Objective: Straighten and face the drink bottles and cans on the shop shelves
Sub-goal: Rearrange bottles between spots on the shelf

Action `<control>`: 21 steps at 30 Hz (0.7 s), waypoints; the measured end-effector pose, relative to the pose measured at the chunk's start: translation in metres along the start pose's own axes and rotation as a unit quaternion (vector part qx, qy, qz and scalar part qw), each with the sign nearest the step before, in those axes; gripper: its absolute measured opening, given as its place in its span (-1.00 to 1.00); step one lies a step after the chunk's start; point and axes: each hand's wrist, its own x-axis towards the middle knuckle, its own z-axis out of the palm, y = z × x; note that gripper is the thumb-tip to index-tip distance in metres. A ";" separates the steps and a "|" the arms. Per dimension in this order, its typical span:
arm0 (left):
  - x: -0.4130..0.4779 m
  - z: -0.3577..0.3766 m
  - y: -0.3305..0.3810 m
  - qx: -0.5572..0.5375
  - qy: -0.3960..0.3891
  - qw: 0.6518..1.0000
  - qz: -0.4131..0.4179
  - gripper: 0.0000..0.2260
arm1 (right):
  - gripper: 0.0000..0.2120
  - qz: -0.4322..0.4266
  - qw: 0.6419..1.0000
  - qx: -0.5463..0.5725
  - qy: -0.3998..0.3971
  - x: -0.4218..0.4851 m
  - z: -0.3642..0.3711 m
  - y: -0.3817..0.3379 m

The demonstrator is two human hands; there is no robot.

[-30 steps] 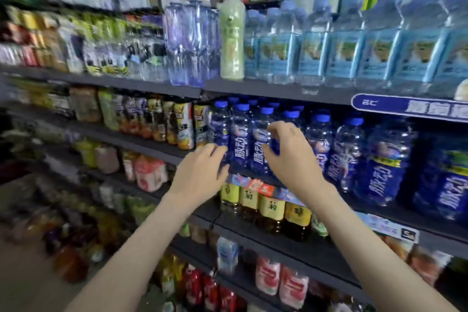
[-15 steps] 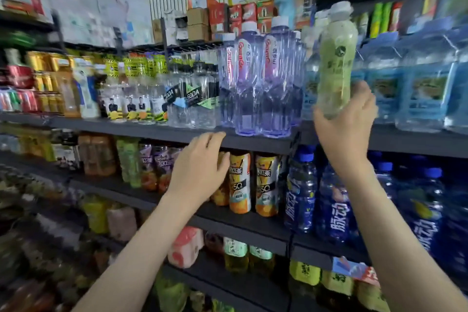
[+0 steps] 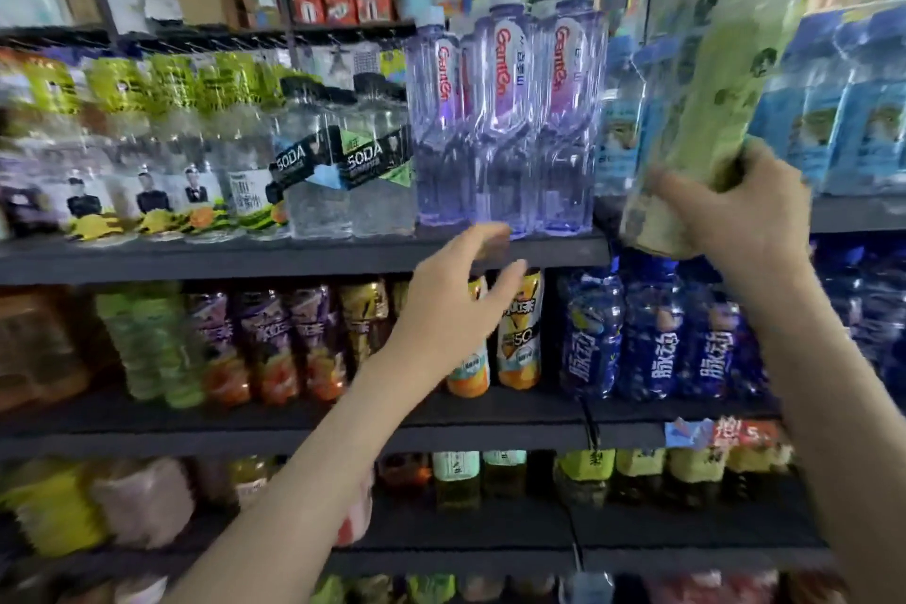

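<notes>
Green bottle lifted off the shelf

Right hand grips the tilted green bottle; left hand hovers open, empty.

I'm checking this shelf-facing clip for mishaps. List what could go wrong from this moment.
1. The right hand grips the tall green bottle near its base while the bottle is tilted. Being top-heavy, it could slip, or swing into the pale blue bottles beside it.
2. The left hand hovers open just in front of the purple water bottles, which stand at the front of the shelf. A careless nudge might topple one off.
</notes>
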 end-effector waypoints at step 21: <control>-0.183 -0.141 -0.061 -0.119 0.043 0.903 -0.410 -0.75 | -0.64 -0.009 0.824 0.133 -0.551 -0.264 0.165 -0.042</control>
